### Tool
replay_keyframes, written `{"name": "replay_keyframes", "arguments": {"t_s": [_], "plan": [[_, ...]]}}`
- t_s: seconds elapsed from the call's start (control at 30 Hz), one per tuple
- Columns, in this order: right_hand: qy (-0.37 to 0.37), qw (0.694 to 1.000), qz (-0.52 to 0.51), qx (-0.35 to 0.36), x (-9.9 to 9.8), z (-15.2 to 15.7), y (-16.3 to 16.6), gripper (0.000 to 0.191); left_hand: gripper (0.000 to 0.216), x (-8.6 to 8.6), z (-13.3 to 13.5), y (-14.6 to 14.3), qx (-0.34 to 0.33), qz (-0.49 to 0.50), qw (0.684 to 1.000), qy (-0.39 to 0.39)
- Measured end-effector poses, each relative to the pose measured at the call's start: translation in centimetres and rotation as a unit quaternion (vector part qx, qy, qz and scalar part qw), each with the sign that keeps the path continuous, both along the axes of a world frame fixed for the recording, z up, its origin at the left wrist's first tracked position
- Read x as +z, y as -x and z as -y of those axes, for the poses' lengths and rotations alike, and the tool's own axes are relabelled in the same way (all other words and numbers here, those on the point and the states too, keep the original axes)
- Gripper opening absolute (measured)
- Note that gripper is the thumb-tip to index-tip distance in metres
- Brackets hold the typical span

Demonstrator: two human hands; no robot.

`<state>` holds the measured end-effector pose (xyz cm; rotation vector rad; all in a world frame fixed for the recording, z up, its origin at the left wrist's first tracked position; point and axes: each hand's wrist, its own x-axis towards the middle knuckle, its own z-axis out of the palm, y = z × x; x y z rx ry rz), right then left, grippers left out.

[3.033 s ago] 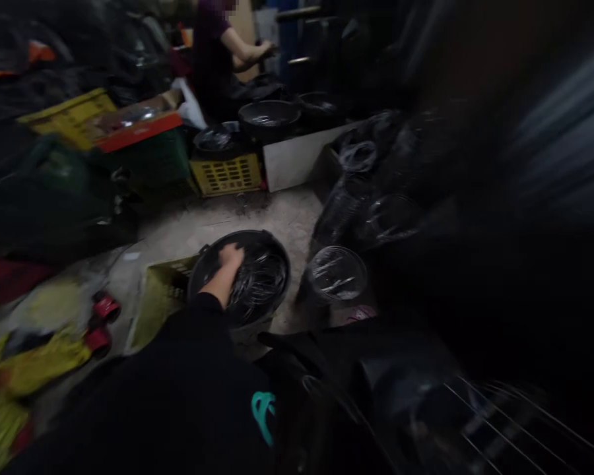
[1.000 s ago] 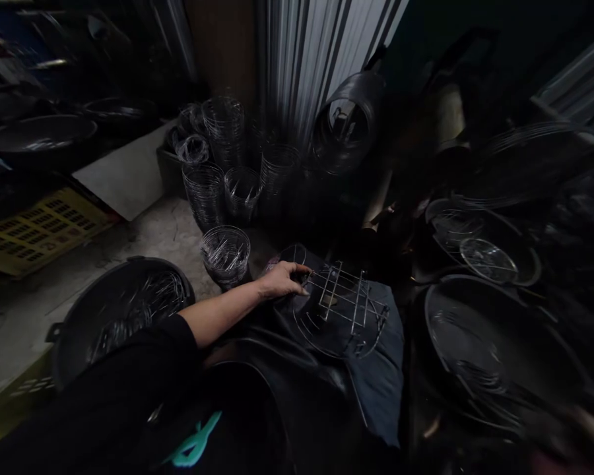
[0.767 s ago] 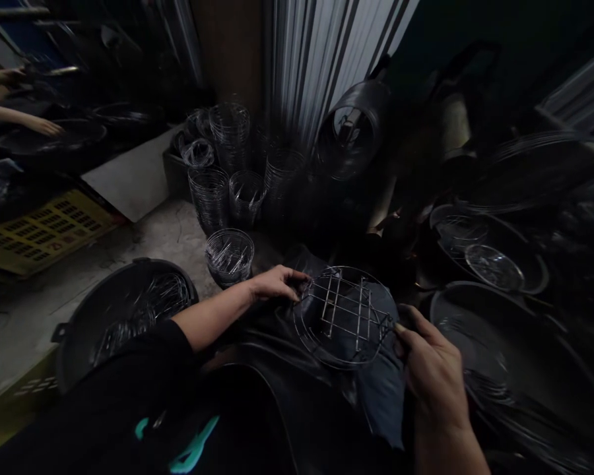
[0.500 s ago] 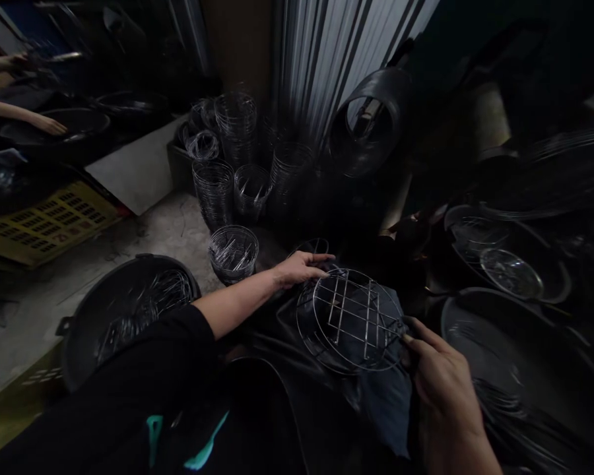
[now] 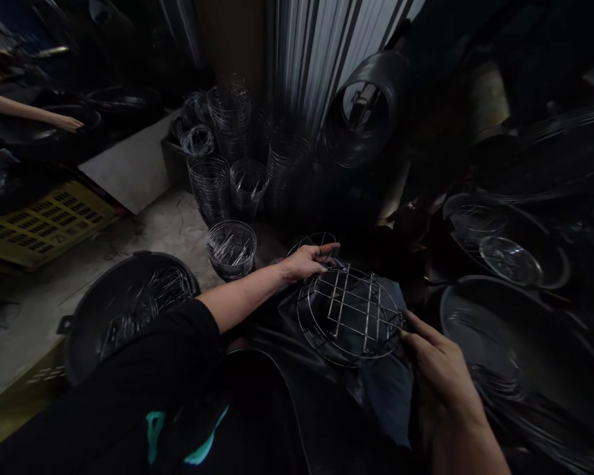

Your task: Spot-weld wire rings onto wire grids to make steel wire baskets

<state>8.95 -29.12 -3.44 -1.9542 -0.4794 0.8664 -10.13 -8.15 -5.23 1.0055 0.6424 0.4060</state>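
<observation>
At the bottom edge lies a black cloth sleeve (image 5: 143, 359) with teal marks (image 5: 208, 439) on the dark clothing beside it. The right hand (image 5: 438, 359) pinches the near-right rim of a round metal wire rack (image 5: 369, 309) between thumb and fingers. The left hand (image 5: 303, 262) is at the rack's far-left edge, index finger stretched out and thumb apart from it; whether it touches the rim I cannot tell. The rack, a ring crossed by straight bars, is tilted above a blue-grey cloth (image 5: 387, 396).

To the right stands a wide dark basin (image 5: 529, 330) holding a bundle of thin wire pieces (image 5: 499, 382); behind it, a smaller dark basin (image 5: 559, 257) holds a shiny wire disc (image 5: 511, 259). On the left, a black handled tub (image 5: 96, 303) contains loose bent wires (image 5: 165, 290), just beside a plain yellow crate (image 5: 17, 409).

Beyond the left hand, a round wire stack (image 5: 231, 249) has straight pieces inside it. Farther back are tall cylindrical ring stacks (image 5: 209, 188), a white flat board (image 5: 131, 161) and a slotted yellow plastic crate (image 5: 47, 221). At far left, a co-worker's hand (image 5: 66, 123) reaches over a dark round pan (image 5: 20, 132). A thick black coil (image 5: 389, 99) sits before a grey ribbed wall (image 5: 321, 59).
</observation>
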Motion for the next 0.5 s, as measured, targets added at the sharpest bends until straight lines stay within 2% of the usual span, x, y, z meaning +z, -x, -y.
{"name": "replay_keyframes", "arguments": {"t_s": [0.17,0.33,0.4,0.5], "plan": [[0.057,0.991,0.062,0.105,0.6,1.1,-0.5,0.071,0.084,-0.3,0.2,0.8,-0.047,0.003,0.998,-0.045],[0.045,0.979,0.073,0.183,0.8,2.5,0.2,0.091,0.093,0.5,-1.0,2.7,-0.207,0.017,0.976,-0.072],[0.058,0.975,0.105,0.188,0.5,2.8,0.5,0.096,0.104,0.9,-1.4,3.3,-0.262,0.021,0.958,-0.117],[0.065,0.969,0.148,0.185,-0.4,3.2,0.7,0.098,0.122,1.0,-1.1,3.9,-0.279,-0.022,0.934,-0.223]]}}
